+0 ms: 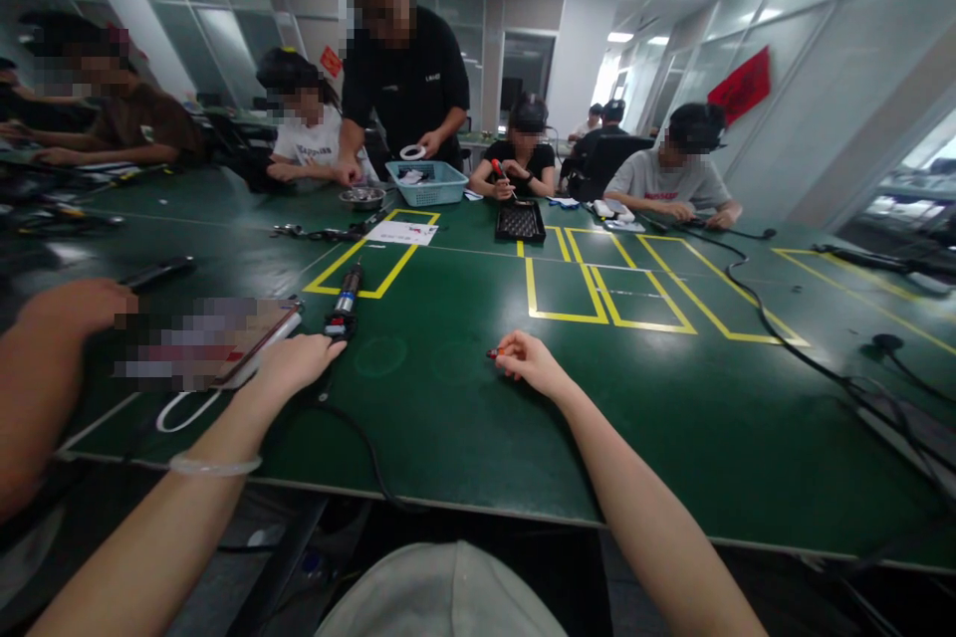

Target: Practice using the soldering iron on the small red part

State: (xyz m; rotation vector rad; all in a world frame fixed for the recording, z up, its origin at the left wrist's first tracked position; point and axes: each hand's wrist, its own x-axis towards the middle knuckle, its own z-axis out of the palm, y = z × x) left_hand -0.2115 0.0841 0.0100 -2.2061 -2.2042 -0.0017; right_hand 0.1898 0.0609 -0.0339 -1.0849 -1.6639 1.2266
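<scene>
- Evidently, the right hand (527,365) is pinched nearly closed, a small red-and-black piece (493,353) between thumb and fingers, poking out to its left.
- The left hand (303,358) reaches the near end of a cylindrical tool (348,294); whether it grips, I cannot tell.
- Just left of it, a white-edged device (258,350).
- Well beyond both hands, a blue basket (429,190).

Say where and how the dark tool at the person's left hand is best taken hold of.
Grip the dark tool around its thick barrel, probably from the near side, where the left hand is: the barrel is long and rounded, and the slim tip points away across the table.
</scene>
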